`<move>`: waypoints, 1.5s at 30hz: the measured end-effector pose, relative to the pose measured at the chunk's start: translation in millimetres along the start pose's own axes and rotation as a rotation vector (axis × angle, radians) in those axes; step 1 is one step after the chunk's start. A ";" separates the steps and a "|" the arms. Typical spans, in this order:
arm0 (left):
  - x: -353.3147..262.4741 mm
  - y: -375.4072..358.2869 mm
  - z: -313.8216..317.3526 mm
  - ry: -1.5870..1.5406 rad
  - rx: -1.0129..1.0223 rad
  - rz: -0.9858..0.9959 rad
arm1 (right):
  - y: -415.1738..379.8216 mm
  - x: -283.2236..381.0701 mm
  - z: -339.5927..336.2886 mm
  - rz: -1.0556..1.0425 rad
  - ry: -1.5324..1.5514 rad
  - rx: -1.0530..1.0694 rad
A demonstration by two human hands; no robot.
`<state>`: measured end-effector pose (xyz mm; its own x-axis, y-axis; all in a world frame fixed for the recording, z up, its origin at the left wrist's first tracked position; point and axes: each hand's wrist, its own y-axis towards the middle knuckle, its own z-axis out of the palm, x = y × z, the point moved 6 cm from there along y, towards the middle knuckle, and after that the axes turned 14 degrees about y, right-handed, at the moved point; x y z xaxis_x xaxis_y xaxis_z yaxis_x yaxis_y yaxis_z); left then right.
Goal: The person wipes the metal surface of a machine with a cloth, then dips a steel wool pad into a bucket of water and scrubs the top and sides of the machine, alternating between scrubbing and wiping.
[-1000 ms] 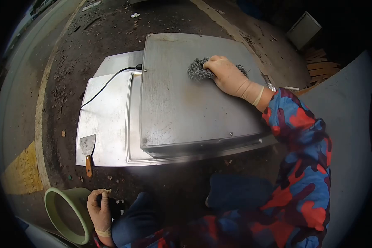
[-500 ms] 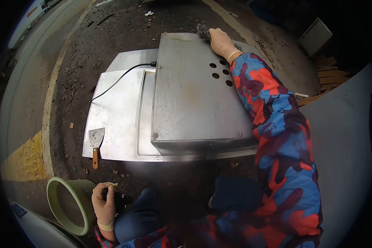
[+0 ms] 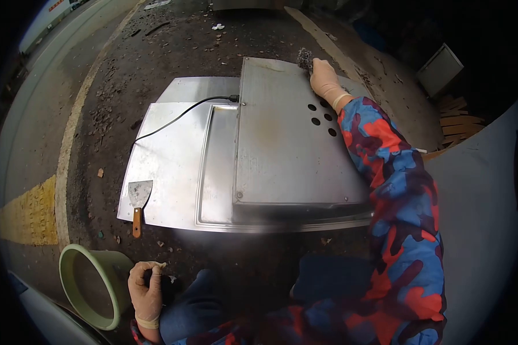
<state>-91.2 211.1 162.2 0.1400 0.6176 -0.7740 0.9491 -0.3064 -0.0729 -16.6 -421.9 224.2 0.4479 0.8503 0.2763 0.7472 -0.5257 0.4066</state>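
Observation:
My right hand [image 3: 324, 79], in a thin pale glove, is closed on a dark grey steel wool scrubber [image 3: 305, 58] at the far edge of a metal housing [image 3: 293, 155]. Several round holes pierce the housing near my forearm. It sits on a shiny sheet-metal panel [image 3: 170, 144] lying on the ground. My left hand [image 3: 147, 294], gloved too, is over my knee beside a green bucket [image 3: 110, 276]. Its fingers are curled in towards the thumb, with a loose pale glove tip sticking out and no object visible in them.
A scraper with a wooden handle [image 3: 137, 223] lies across the panel's near left corner. From the housing a black cable [image 3: 181, 114] runs over the panel. Wood pieces [image 3: 459, 121] lie at the right, below a pale board [image 3: 440, 70]. Debris dots the dark ground.
The view has shifted, so the housing and panel appear further right and lower. My right hand still holds the scrubber at the housing's far edge; my left hand stays by the bucket.

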 end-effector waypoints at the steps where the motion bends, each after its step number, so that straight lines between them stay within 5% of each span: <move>1: 0.1 2.1 -1.3 -0.005 0.002 -0.010 | 19.6 6.1 9.7 -0.008 0.010 -0.004; 4: 10.5 2.6 -3.9 0.006 0.006 -0.038 | 48.9 25.0 33.9 0.099 0.048 -0.030; 12: 9.9 7.2 -0.5 -0.060 -0.013 -0.020 | -57.7 130.0 8.8 -0.550 0.323 0.363; 15: 11.6 6.8 -0.1 -0.061 -0.020 -0.011 | -84.9 142.7 -9.7 -0.548 0.345 0.476; 18: 7.2 8.0 -1.0 -0.067 -0.021 -0.031 | -40.2 119.7 15.2 -0.540 0.335 0.269; 24: 4.4 4.4 -0.7 -0.028 0.013 -0.038 | 69.7 102.5 76.3 -0.197 0.097 0.056; 27: -3.8 4.2 -2.4 -0.001 -0.003 0.022 | 76.1 96.9 77.1 -0.119 0.138 0.087; 33: 10.4 2.0 -14.0 0.058 0.067 0.124 | 4.0 80.8 27.0 -0.257 0.146 0.219; 35: 14.0 2.2 -15.2 0.067 0.078 0.112 | -6.3 68.3 14.8 -0.126 0.193 0.199; 39: 13.3 5.1 -14.1 0.029 0.084 0.076 | 28.8 82.1 41.0 -0.053 0.105 0.180; 45: 6.0 8.9 -10.7 0.016 0.015 -0.013 | 104.3 127.9 106.4 -0.262 0.138 0.138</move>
<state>-78.9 219.8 163.6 0.1325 0.6332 -0.7625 0.9464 -0.3093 -0.0925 170.9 -365.4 209.3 0.1681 0.9399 0.2973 0.8920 -0.2734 0.3601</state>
